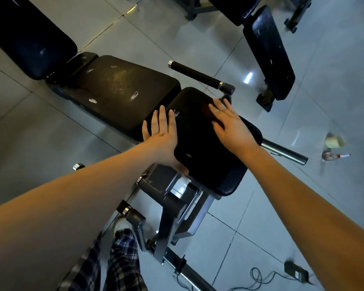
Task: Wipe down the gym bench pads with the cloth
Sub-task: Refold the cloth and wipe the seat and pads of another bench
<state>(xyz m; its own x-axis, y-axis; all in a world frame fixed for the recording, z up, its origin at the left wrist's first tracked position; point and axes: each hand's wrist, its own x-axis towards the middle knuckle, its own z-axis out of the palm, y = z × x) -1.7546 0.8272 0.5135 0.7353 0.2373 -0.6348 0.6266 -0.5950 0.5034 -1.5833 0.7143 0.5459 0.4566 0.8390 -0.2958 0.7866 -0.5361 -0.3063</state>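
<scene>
Cloth (206,111): dark reddish, small, lying on the front pad (204,156) of the bench, toward its far right corner. Most of it is covered, with only a patch showing at the fingers' left side.

Right hand (229,124): palm down, flat on the cloth, fingers straight and close together, pointing to the pad's far edge. It is pressing, not gripping. Wrist sits over the pad's right edge and the forearm runs long and straight from the lower right.

Left hand (162,133): laid flat against the pad's left edge, fingers straight and slightly spread, pointing away from me. The pad's edge hides the thumb side, so I cannot tell how the thumb lies. Forearm comes in from the lower left, bare.

Front pad is black and textured at its near edge, mounted on a grey steel frame (168,192). Just beyond its far edge sits the seat pad (122,91), dusty, scuffed with pale marks. Past that, at the upper left, is the back pad (25,38). A black-gripped bar (198,75) sticks out near the front pad's far right corner.

Floor (334,80) is pale tile. A second bench (269,53) stands well apart at the upper right. A cup (333,141) and a small bottle (332,156) lie on the tile to the right, blurred. A power adapter (295,274) with a looped cable lies at the bottom right. My plaid trouser leg (122,261) is beside the frame's base.
</scene>
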